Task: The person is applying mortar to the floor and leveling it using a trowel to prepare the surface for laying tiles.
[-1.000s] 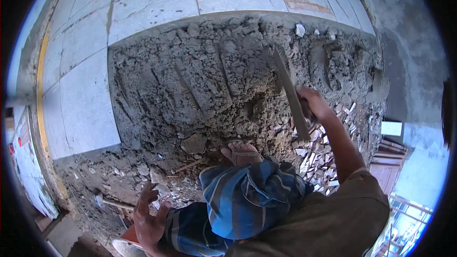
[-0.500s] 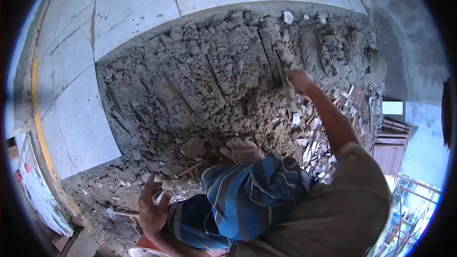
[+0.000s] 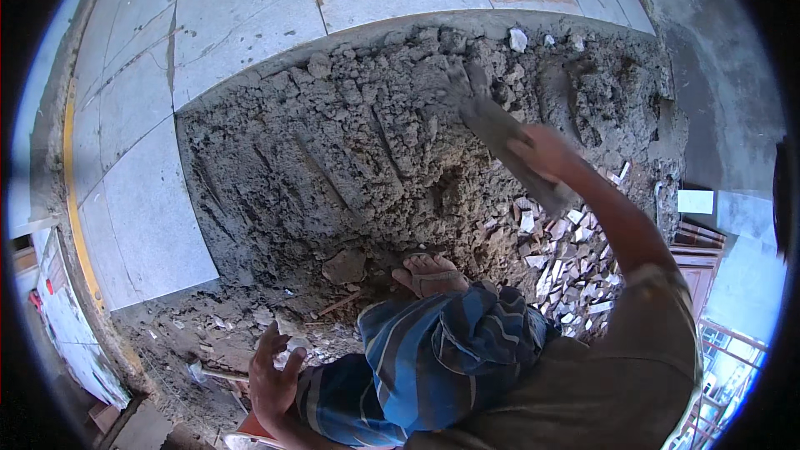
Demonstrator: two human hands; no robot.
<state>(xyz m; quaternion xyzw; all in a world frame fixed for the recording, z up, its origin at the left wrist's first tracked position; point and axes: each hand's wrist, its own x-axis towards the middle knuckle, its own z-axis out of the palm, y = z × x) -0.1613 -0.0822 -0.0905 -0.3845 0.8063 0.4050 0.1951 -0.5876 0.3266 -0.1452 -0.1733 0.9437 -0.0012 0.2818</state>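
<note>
Over the rough grey mortar bed [image 3: 308, 133], my right hand [image 3: 546, 152] is closed on a long flat trowel [image 3: 500, 129] coated in mortar. The trowel is tilted, its far end at the lumpy mortar, where motion blurs it slightly. Straight grooves mark the bed to its left. At the lower left, beside my knee in striped blue cloth [image 3: 417, 358], my left hand [image 3: 273, 379] is held with fingers loosely bent and apart. Nothing shows in it. A wooden stick [image 3: 223, 374] lies on the ground just left of that hand.
Pale floor tiles [image 3: 158, 208] border the mortar at the left and far side. Broken tile pieces [image 3: 575, 262] lie heaped by my right side. My bare foot [image 3: 429, 275] stands at the bed's near edge, beside a flat stone [image 3: 344, 267]. A yellow strip [image 3: 71, 192] runs along the left.
My right hand has moved slightly right and nearer, turning the trowel from steep to more slanted, its broad face now showing. My left hand has hardly moved. The view has shifted a little.
</note>
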